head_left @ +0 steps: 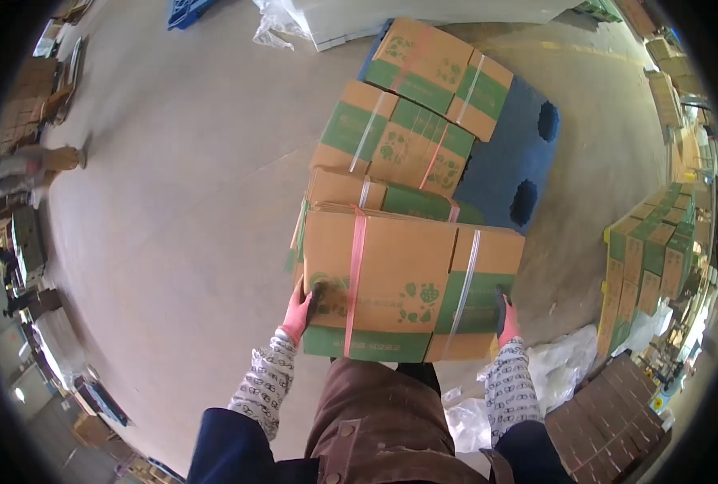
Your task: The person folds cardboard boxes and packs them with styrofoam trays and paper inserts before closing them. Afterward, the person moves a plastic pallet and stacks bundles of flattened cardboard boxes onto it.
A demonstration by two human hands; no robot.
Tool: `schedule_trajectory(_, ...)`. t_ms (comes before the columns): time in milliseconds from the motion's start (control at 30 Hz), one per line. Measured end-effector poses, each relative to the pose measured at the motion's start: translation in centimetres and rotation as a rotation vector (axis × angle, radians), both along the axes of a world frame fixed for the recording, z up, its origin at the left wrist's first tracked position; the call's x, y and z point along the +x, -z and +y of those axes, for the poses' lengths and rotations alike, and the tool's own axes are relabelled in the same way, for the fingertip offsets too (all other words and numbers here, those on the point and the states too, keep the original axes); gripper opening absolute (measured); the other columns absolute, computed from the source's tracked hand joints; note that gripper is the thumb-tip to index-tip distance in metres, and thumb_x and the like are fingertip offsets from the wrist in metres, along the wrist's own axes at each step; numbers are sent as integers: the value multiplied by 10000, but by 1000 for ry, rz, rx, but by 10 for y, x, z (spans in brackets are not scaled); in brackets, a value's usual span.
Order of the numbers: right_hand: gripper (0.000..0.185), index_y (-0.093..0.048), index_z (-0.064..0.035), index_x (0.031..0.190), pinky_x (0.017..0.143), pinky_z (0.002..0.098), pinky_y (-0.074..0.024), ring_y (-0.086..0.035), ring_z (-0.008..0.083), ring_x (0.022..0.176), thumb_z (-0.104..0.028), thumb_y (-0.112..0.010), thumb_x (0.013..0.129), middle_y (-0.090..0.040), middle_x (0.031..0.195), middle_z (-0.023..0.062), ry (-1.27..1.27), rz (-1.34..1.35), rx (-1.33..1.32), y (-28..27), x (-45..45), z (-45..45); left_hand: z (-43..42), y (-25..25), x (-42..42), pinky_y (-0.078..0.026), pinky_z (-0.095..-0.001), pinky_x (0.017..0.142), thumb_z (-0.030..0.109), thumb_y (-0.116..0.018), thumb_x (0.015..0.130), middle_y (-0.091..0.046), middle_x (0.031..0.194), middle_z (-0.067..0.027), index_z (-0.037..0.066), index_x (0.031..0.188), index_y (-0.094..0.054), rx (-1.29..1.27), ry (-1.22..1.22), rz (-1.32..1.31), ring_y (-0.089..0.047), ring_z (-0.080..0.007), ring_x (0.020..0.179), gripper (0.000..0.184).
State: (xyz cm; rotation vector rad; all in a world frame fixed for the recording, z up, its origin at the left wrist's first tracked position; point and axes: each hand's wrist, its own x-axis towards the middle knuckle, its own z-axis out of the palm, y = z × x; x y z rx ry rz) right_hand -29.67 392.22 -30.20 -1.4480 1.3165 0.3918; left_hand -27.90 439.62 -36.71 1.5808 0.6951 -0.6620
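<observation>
A strapped bundle of flattened cardboard boxes (pixel 399 270), brown and green with printed fruit, is right in front of my body. Pink and white straps run around it. My left hand (pixel 298 313), in a pink and dark glove, grips its left edge. On the opposite edge, my right hand (pixel 507 319) holds the bundle in a matching glove. Just beyond it, more strapped bundles (pixel 411 145) lie in a row on a blue pallet (pixel 508 161). The fingers behind the bundle's edges are partly hidden.
Clear plastic sheeting (pixel 565 359) lies on the floor at right, near a stack of dark brown cartons (pixel 609 415). Further right stands a pile of green and brown bundles (pixel 649 250). A blurred person (pixel 32 169) is at far left. A large white object (pixel 431 16) stands at the back.
</observation>
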Motion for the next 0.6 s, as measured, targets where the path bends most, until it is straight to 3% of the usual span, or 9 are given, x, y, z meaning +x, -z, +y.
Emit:
schedule_trajectory(100,435,-516,-60,1184,732,298,-480,-585,168,843,-336,-561,850,-593,1035,57,42,-72,-16,5,0,6,2,-28,33,-448,-289,879,143,-523,893,-450,1267,-89,39,1345,-316,35,-49,-62,-480,-172,1101,508)
schedule_trajectory(133,435,-520,-62,1181,737,304,-480,-586,168,837,-344,-557,851,-594,1037,56,35,-123,-18,8,-12,6,8,-29,34,-497,-262,770,218,-498,913,-528,1153,-77,35,1286,-393,13,-231,-30,-551,-152,968,428)
schedule_trajectory(200,508,-469,-74,1239,809,308,-441,-546,171,931,-429,-476,876,-552,1114,51,67,-109,-9,47,-42,4,30,-55,78,-508,-237,672,352,-416,938,-587,1007,-50,41,1204,-470,-121,-202,170,-582,-134,823,412)
schedule_trajectory(267,543,-461,-73,1251,842,318,-424,-533,172,970,-478,-421,892,-547,1135,48,176,-78,129,63,-44,3,69,-25,95,-498,-230,619,454,-316,943,-602,887,-29,56,1125,-516,-168,-42,226,-579,-119,703,482)
schedule_trajectory(333,547,-497,-58,1217,839,334,-429,-546,172,953,-491,-392,900,-578,1101,48,347,-34,388,48,1,-1,78,-20,116,-451,-270,776,599,-293,891,-582,1049,-56,35,1272,-427,-353,-202,290,-564,-158,884,694)
schedule_trajectory(400,391,-524,-96,1190,801,330,-465,-589,148,924,-365,-435,921,-625,1017,46,348,-127,459,66,21,-23,87,-22,146,-409,-302,883,617,-289,882,-566,1133,-81,41,1263,-437,-509,-111,430,-550,-197,986,707)
schedule_trajectory(433,390,-523,-88,1190,819,328,-459,-584,153,939,-358,-434,922,-624,1025,52,313,-260,383,81,33,-27,107,11,136,-426,-326,903,610,-306,879,-542,1190,-96,47,1270,-434,-402,10,331,-546,-223,1038,697)
schedule_trajectory(533,386,-519,-59,1181,877,316,-431,-561,179,987,-334,-440,923,-605,1069,68,206,-318,392,172,59,-68,107,48,124,-444,-353,902,570,-339,891,-557,1174,-105,60,1262,-448,-464,-427,434,-538,-230,1070,640)
schedule_trajectory(600,386,-499,-33,1190,921,301,-401,-533,191,1030,-304,-460,916,-577,1119,80,-400,-372,-8,199,98,-87,101,65,118,-443,-353,904,564,-341,892,-555,1177,-106,60,1263,-447,-433,-477,398,-537,-230,1073,635)
